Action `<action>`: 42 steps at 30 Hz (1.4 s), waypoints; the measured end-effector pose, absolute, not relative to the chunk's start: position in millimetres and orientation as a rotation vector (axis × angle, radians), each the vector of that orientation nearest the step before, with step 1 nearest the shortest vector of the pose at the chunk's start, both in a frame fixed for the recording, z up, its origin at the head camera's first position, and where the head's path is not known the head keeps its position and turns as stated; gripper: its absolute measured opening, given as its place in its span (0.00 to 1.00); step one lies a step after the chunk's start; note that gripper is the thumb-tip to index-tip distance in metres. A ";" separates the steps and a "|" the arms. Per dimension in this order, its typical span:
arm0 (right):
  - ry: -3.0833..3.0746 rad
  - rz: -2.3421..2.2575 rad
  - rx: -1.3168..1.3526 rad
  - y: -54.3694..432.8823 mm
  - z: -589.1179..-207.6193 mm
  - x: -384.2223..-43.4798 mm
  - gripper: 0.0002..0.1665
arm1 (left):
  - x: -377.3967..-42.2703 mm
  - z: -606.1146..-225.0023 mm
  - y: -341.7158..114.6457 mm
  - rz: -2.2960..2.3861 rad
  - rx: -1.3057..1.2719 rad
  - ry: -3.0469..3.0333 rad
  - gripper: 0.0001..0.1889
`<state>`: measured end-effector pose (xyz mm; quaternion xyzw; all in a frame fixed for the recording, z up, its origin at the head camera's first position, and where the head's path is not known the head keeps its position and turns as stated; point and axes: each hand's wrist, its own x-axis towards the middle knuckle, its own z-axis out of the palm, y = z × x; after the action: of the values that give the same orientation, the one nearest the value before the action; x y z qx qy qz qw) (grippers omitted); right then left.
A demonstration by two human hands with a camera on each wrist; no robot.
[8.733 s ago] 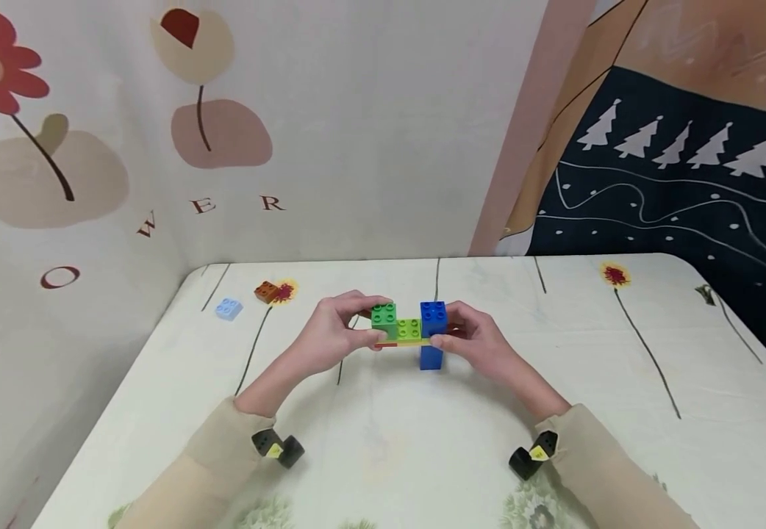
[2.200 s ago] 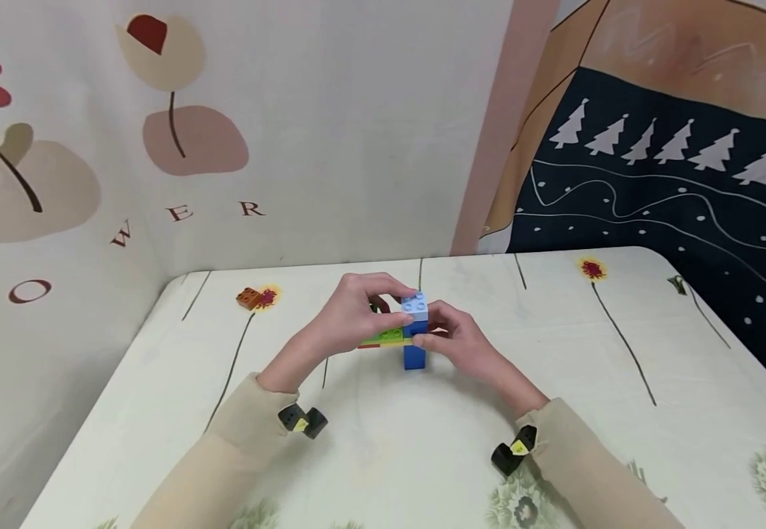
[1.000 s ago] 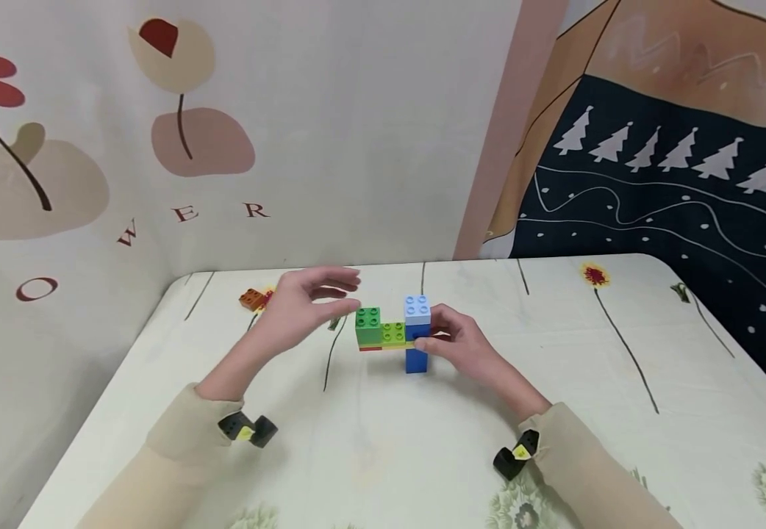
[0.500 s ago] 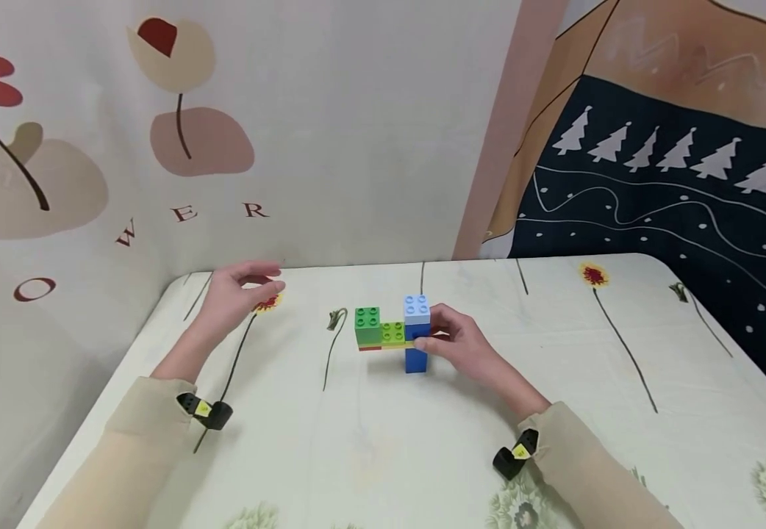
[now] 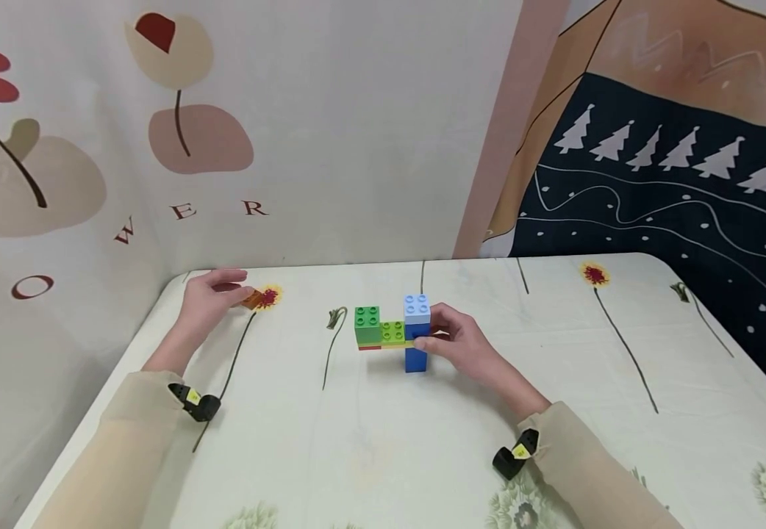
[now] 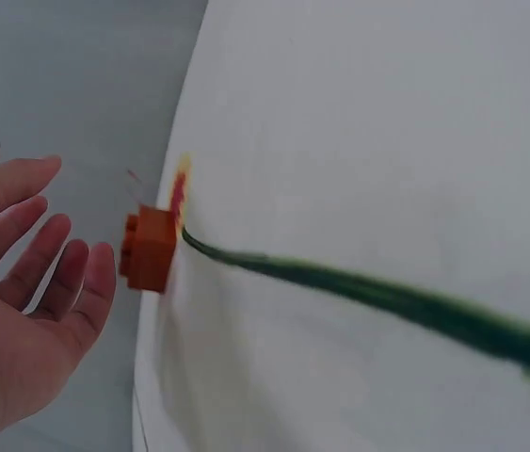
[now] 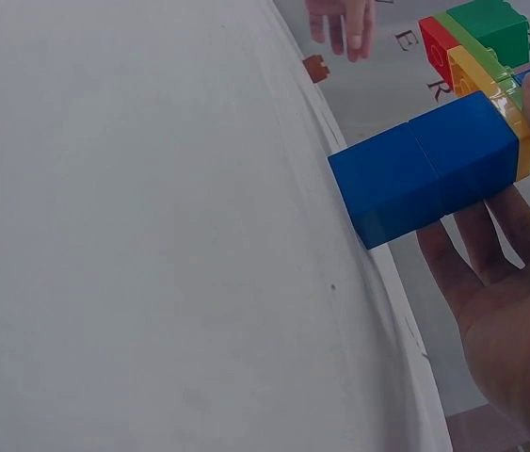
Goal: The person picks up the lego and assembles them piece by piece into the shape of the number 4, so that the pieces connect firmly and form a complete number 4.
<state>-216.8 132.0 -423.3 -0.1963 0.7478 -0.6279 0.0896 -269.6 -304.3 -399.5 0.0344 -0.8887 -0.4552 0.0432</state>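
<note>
My left hand (image 5: 204, 305) hovers over the far left of the table, fingers loosely bent and apart. Just beyond its fingertips an orange building brick (image 6: 152, 249) sits on the cloth; in the left wrist view a gap separates them. My right hand (image 5: 459, 338) pinches a brick structure by its right end. That structure stands on a dark blue leg (image 5: 415, 360). A lime brick (image 5: 392, 333) lies in its middle, a green brick (image 5: 367, 325) tops the left end, and a light blue brick (image 5: 417, 309) crowns the right one. Red and yellow pieces (image 7: 441, 47) show underneath.
A white cloth printed with flowers (image 5: 595, 275) covers the table (image 5: 370, 455). Behind it hangs a pale printed curtain (image 5: 356, 147), with a dark tree-patterned cloth (image 5: 661, 184) on the right. Each wrist carries a small black camera (image 5: 194, 402).
The light blue brick went from the table's left onto the structure's right end. My left hand let go of it and moved left to the orange brick. My right hand stayed on the structure.
</note>
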 end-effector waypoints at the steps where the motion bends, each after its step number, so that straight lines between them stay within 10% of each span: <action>1: 2.221 -1.871 -0.580 132.1 -423.1 -216.7 0.20 | -270.9 -401.6 -305.7 -1.414 0.132 -2.711 0.27; 42: 2.240 -1.853 -0.590 131.9 -422.7 -216.6 0.21 | -262.0 -410.2 -286.7 -1.451 -0.052 -2.891 0.27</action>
<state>-216.6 131.9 -422.7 -0.1980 0.7522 -0.6223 0.0876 -262.0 -286.7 -410.2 -0.0159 -0.8927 -0.4479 -0.0469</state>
